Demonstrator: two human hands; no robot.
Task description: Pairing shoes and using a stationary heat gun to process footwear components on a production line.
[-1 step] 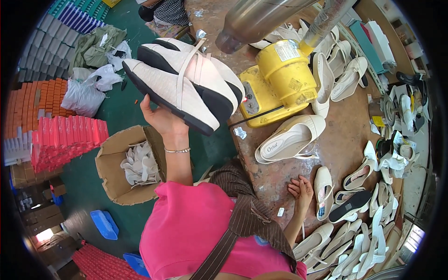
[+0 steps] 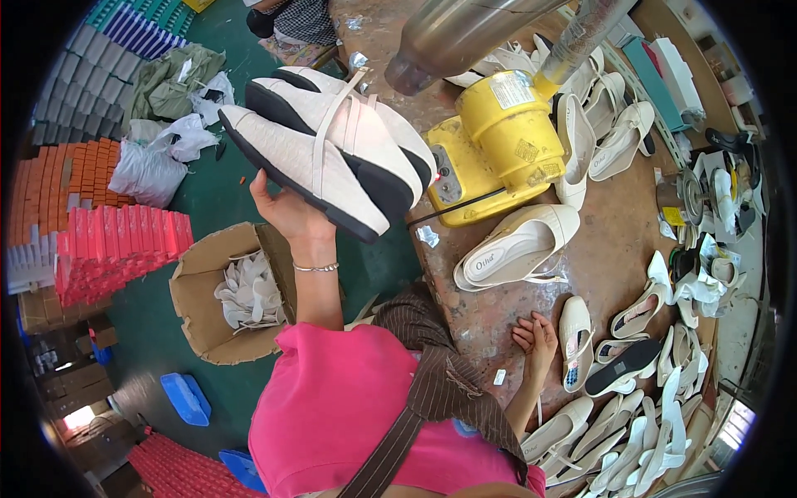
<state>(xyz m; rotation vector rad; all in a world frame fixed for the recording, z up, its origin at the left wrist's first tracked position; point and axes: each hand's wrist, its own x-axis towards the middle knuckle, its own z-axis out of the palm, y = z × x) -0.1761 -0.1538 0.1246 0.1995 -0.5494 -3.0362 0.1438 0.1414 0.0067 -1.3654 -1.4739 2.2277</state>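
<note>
Raised over the table's left side, my left hand (image 2: 292, 217) is closed on a bunch of cream shoes (image 2: 286, 149) with black soles and thin straps. Its thumb shows beside the sole, while the other fingers are hidden behind the shoes. My right hand (image 2: 538, 339) rests low over the brown table (image 2: 490, 332), fingers loosely bent and apart, with nothing visible in them. Just right of it lies a cream strapped shoe (image 2: 574, 342). Farther off, a pair of cream slingback shoes (image 2: 515, 249) sits in front of a yellow machine (image 2: 498, 149).
Many cream shoes (image 2: 614, 432) crowd the table's right side. A metal duct (image 2: 465, 37) hangs above the machine. A cardboard box (image 2: 195, 311) of white pieces stands on the green floor at left, near stacked pink boxes (image 2: 124, 245). Another person's clothed legs (image 2: 303, 29) show at the top.
</note>
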